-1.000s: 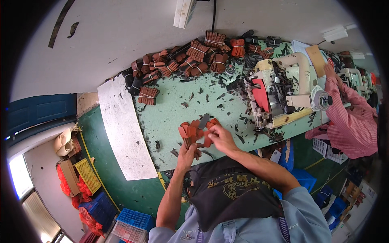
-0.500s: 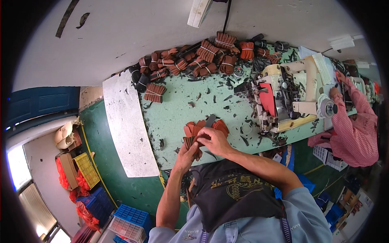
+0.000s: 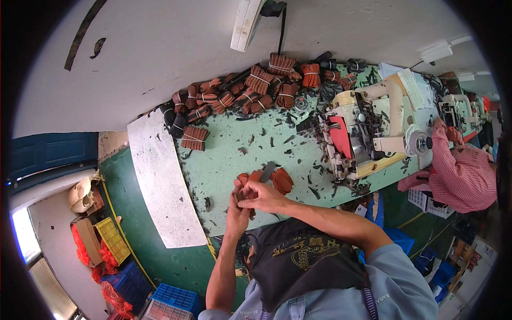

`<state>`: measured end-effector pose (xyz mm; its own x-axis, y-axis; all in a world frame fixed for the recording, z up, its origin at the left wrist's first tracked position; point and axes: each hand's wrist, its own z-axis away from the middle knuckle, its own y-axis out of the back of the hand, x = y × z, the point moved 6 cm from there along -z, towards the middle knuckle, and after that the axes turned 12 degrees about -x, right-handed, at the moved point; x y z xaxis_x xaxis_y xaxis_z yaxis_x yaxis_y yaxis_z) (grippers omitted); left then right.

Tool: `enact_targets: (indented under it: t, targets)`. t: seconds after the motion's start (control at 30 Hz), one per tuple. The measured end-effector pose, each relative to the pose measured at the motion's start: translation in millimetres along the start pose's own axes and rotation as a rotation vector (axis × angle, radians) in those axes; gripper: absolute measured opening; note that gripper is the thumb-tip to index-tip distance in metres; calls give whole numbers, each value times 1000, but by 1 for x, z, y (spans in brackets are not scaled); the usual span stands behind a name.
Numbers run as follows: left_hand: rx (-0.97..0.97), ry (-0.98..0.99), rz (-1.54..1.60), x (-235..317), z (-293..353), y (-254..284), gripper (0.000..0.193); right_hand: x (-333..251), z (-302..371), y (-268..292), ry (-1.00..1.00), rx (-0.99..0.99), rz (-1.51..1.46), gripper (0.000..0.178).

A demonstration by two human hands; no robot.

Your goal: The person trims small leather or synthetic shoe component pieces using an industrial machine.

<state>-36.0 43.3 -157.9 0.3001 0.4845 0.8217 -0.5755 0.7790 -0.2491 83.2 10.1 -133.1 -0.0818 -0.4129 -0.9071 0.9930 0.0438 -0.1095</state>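
Note:
Above the near edge of the green worktable (image 3: 240,154), both my hands are close together. My left hand (image 3: 238,212) is closed round a stack of reddish-brown leather-like pieces (image 3: 242,179), which shows above the fingers. My right hand (image 3: 262,197) presses against the same stack, fingers bent and thumb toward my left hand; its fingertips are partly hidden. Just beyond my right hand lie more reddish-brown pieces (image 3: 282,181) and a dark grey strip (image 3: 268,170).
Banded bundles (image 3: 260,80) of brown pieces line the table's back. A machine (image 3: 368,128) with a handwheel stands at the right, beyond loose rubber bands (image 3: 316,176). A white sheet (image 3: 160,181) covers the left end. A person in a pink checked top (image 3: 461,176) sits far right.
The view has tilted and shifted a little. My hands have drawn closer together over the stack, and the fanned pieces look more gathered in my left hand.

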Motion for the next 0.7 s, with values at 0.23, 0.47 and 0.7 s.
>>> enact_targets:
  t: [0.23,0.47,0.7]
  targets:
    - [-215,210,-273,26,-12,-34,70,15,17,18,-65,88,-76,29]
    - [-83,152,-351,42,-4,-29,50,26,38,36,-155,176,-159,24]
    - [-42,228,-217,30,-1,-22,33,37,42,32,-115,125,-398,18]
